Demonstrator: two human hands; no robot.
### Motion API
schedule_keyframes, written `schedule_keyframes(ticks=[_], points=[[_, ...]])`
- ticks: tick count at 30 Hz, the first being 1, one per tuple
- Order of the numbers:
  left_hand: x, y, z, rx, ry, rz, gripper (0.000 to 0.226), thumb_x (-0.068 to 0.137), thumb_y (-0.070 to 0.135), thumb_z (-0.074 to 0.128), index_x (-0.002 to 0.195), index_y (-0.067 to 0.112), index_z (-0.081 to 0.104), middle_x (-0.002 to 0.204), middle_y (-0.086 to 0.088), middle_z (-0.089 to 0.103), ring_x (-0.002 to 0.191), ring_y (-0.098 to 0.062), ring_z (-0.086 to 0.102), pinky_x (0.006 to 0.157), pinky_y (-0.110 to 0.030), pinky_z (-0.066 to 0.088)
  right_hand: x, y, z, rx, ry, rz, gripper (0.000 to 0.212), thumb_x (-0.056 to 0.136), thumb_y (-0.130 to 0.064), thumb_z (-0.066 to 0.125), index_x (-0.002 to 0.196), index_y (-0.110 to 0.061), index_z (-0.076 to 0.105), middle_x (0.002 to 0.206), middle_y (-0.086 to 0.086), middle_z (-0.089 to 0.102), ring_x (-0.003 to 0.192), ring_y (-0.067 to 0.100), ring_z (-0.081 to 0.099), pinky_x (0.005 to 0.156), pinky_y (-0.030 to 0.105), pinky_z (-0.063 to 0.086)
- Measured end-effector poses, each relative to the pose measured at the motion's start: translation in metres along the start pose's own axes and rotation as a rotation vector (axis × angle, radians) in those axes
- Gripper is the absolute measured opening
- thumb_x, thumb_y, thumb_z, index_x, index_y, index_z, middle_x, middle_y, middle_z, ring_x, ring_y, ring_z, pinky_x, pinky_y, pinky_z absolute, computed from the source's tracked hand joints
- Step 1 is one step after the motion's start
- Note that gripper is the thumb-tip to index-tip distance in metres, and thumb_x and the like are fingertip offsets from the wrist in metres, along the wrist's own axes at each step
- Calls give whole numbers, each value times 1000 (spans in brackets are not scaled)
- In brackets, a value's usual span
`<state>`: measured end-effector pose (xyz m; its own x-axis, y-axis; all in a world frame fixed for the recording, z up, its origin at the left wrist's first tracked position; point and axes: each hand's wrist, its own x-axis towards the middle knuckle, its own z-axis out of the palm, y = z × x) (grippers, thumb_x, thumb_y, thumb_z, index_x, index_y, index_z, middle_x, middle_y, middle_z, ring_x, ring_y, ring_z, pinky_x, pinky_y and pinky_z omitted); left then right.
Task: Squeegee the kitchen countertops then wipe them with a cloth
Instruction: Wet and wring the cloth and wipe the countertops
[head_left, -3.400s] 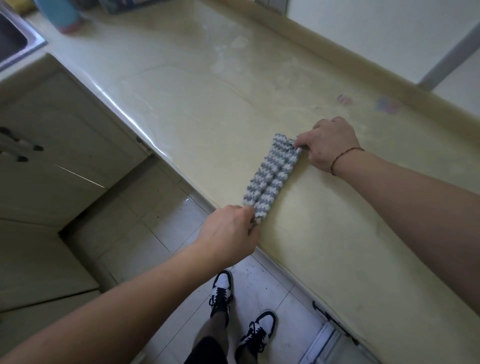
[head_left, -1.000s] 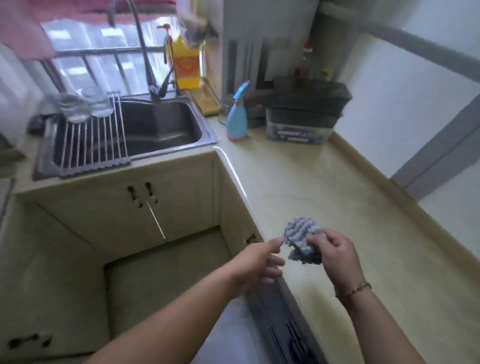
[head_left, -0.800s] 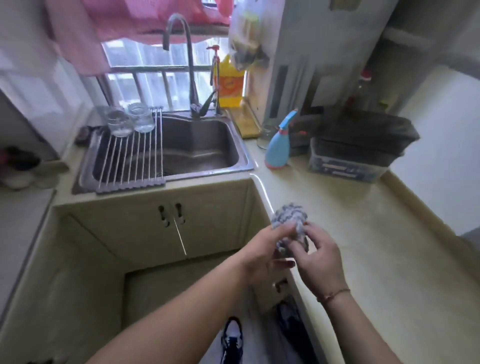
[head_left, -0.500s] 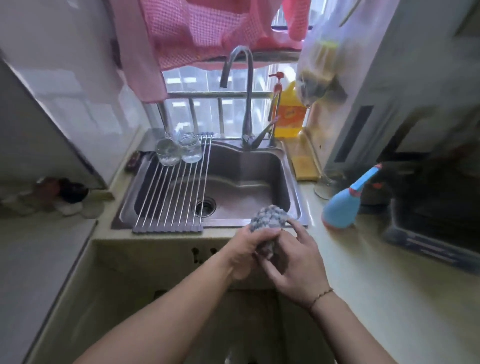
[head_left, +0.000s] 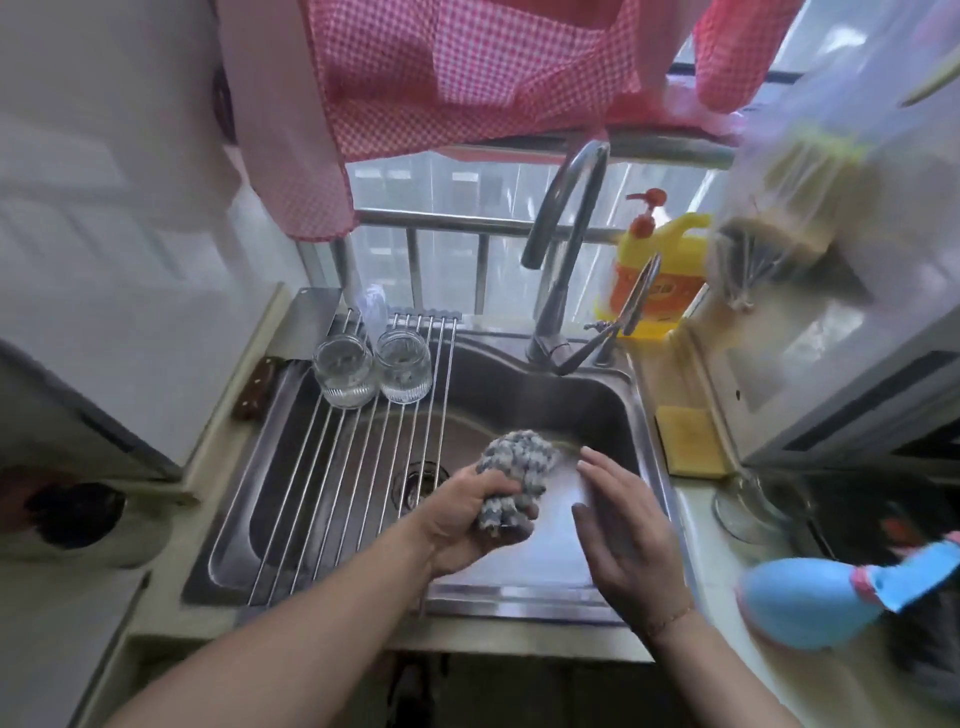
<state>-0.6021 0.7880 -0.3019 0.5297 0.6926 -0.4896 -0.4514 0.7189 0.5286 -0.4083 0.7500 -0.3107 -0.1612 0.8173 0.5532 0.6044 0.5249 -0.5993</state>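
My left hand (head_left: 470, 512) grips a bunched grey-and-white knitted cloth (head_left: 514, 470) over the steel sink (head_left: 597, 410). Just right of the cloth, my right hand (head_left: 621, 525) hangs apart from it with straight fingers and holds nothing. The cream countertop (head_left: 711, 525) shows as a strip to the right of the sink. No squeegee is in view.
A roll-up wire rack (head_left: 337, 467) with two glass jars (head_left: 374, 369) covers the sink's left half. Behind stand the tap (head_left: 563, 249) and a yellow soap bottle (head_left: 657, 270). A yellow sponge (head_left: 688, 441), a glass lid and a blue spray bottle (head_left: 810, 603) lie to the right.
The cloth was lifted off the countertop, bunched up and carried to over the sink. My right hand has let go of it; only my left hand holds it now.
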Motion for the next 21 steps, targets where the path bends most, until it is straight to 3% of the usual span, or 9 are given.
schedule_keyframes(ticks=[3, 6, 8, 11, 14, 19, 21], points=[[10, 24, -8, 182, -144, -183, 31, 76, -2, 48, 104, 7, 55, 81, -13, 56, 64, -21, 54, 48, -22, 42, 31, 11, 16, 10, -191, 61, 45, 98, -36, 47, 140, -21, 45, 137, -2, 53, 127, 12, 50, 105, 27, 41], [25, 38, -10, 331, -210, -339, 25, 71, 3, 44, 92, 10, 56, 77, -11, 55, 59, -18, 53, 42, -18, 38, 51, 20, 37, -84, -342, -24, 38, 101, -42, 34, 120, -19, 57, 107, -3, 60, 94, 14, 59, 78, 31, 52], [39, 46, -9, 232, -119, -353, 19, 65, 6, 45, 77, 13, 59, 71, -7, 54, 56, -15, 49, 44, -17, 31, 65, 24, 48, -156, -292, -13, 34, 100, -43, 34, 103, -19, 57, 92, -3, 58, 80, 17, 57, 64, 34, 50], [57, 49, -3, 29, 148, -233, 11, 67, 24, 47, 65, 17, 55, 64, -2, 51, 54, -15, 48, 52, -21, 34, 79, 29, 64, -241, -249, 19, 29, 96, -46, 39, 99, -21, 53, 86, -2, 57, 73, 19, 55, 55, 32, 47], [76, 41, 8, -102, 374, -175, 50, 85, 55, 45, 56, 16, 57, 59, -4, 55, 54, -19, 56, 54, -25, 43, 82, 30, 79, -274, -261, 14, 42, 95, -56, 31, 95, -21, 54, 77, -2, 59, 64, 20, 56, 51, 30, 43], [89, 31, 3, 7, 486, -185, 62, 90, 67, 38, 61, 16, 60, 57, -2, 60, 53, -16, 60, 50, -22, 45, 83, 40, 94, -265, -261, 122, 55, 98, -55, 17, 78, -18, 52, 55, -1, 58, 46, 24, 55, 40, 30, 39], [93, 29, -1, 75, 566, -141, 62, 92, 65, 36, 64, 16, 61, 56, -1, 60, 51, -16, 58, 48, -19, 41, 85, 40, 100, -212, -293, 293, 55, 95, -53, 13, 77, -18, 51, 58, 5, 60, 53, 30, 58, 47, 37, 44]])
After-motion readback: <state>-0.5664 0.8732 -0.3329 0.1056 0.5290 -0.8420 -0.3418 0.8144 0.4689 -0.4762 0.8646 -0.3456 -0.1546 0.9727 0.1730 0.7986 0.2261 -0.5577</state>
